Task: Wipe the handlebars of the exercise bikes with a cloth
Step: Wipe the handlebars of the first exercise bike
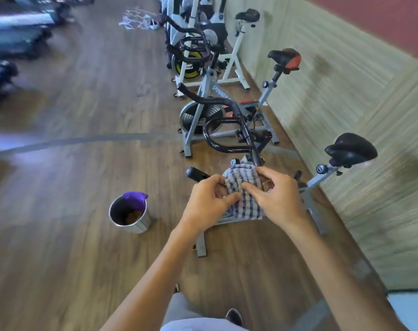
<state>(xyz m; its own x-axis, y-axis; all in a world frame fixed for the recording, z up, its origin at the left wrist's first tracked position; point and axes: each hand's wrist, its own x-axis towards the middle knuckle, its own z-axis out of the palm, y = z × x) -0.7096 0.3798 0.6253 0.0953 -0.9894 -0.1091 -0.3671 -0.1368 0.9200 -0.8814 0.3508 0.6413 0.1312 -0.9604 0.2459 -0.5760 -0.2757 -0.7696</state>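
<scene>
A blue-and-white checked cloth is bunched over the middle of the nearest exercise bike's black handlebar. My left hand pinches the cloth's left side, just right of the handlebar's black end grip. My right hand grips the cloth from the right, fingers curled into the fabric. The handlebar's loop curves away beyond the cloth. The bar under the cloth is hidden.
A steel bucket with a purple cloth on its rim stands on the wooden floor to the left. The nearest bike's black saddle is at the right. More bikes line the wall beyond. Blurred dark machines sit far left.
</scene>
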